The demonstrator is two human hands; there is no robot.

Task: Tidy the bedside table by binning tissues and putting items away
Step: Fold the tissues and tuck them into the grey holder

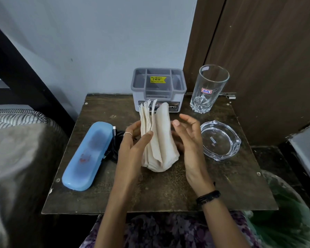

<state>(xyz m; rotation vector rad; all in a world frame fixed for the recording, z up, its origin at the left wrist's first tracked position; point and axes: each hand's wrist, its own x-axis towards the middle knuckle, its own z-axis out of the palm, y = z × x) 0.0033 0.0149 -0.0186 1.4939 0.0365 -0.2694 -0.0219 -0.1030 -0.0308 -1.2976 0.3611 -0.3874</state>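
A stack of off-white tissues (157, 138) stands on end at the centre of the frame, its lower edge down on the dark wooden worktop (168, 190) and its loose upper edges fanned out in front of the grey organiser box. The left hand (132, 140) holds the stack from its left side, thumb laid across the near face and the fingers (132, 127) curled behind, a silver ring on one of them. The right hand (188, 140) is just to the right of the tissues with its fingers spread and loosely bent, gripping nothing; whether its palm brushes the stack I cannot tell. A dark band sits on that wrist. Behind the tissues, at the upper centre of the frame, the grey organiser box (158, 90) stands against the pale wall, divided into compartments, with a yellow price sticker on it. To its right stands a tall clear drinking glass (208, 88), upright, with a small label on its side. Below the glass, right of the right hand, lies a clear glass ashtray (220, 140). On the left of the worktop a light blue case (87, 156) lies at a slant, and a coiled black cable (115, 145) sits between it and the left hand. A bin lined with a green bag (283, 217) shows at the lower right, and striped bedding (16, 117) at the left edge.
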